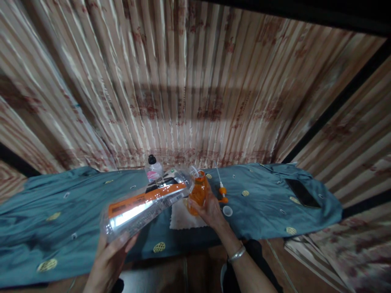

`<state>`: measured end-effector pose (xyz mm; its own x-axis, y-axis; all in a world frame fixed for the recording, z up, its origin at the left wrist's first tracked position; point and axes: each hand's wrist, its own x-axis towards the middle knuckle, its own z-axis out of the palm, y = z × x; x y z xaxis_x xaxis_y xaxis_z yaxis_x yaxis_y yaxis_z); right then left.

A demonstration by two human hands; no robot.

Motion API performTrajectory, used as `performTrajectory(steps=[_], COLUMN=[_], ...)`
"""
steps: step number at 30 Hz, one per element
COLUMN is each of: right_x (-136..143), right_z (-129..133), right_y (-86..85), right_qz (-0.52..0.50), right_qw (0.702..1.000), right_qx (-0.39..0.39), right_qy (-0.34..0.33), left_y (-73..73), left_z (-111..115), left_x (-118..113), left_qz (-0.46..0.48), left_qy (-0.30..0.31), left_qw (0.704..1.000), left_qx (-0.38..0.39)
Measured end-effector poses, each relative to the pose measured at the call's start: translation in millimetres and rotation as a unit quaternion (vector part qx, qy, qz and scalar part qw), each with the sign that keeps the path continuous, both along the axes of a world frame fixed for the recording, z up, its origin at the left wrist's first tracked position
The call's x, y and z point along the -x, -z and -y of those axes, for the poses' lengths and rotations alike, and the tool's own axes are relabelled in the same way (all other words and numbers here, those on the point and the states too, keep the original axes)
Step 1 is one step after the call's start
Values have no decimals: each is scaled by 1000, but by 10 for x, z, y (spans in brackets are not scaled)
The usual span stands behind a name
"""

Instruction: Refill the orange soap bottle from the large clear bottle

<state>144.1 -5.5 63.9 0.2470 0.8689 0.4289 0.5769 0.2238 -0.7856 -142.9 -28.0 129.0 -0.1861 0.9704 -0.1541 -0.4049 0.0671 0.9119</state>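
Observation:
My left hand (114,252) grips the base of a large clear plastic bottle (149,199) with an orange and silver label. That bottle is tilted, its neck meeting the mouth of an orange translucent bottle (199,190). My right hand (210,207) wraps around the orange bottle and keeps it roughly upright over a white cloth (185,217). Whether liquid runs between them I cannot make out. Just right of my right hand lie an orange pump head with a white tube (222,190) and a small white cap (227,211).
A clear bottle with a black cap and pink label (153,169) stands at the back. Toward the right end lies a dark phone (302,193). A blue-green patterned cloth (259,203) covers the table. Striped curtains (183,81) hang behind, with dark frame bars (336,101).

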Motion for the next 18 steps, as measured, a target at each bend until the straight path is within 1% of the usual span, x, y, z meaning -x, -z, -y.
performTrajectory(steps=[5,10,13,16,18], right_x=[-3,-22,-56,-101,-132], right_z=[6,14,2,-16,-25], right_y=[-40,-56,-56,-111,-170], right_qz=[7,11,-9,-22,-14], right_qw=[1000,1000,1000,999,999], right_qx=[0,-7,5,29,36], right_qy=[-6,-20,-24,-34,-38], left_y=[-21,-39,-32,-26,-39], left_z=[1,5,7,5,6], left_x=[-42,-72,-74,-74,-82], left_qz=[-1,4,3,-1,1], left_qy=[-22,-21,-20,-20,-23], left_qw=[1000,1000,1000,1000,1000], left_qx=[-20,-14,-16,-21,-17])
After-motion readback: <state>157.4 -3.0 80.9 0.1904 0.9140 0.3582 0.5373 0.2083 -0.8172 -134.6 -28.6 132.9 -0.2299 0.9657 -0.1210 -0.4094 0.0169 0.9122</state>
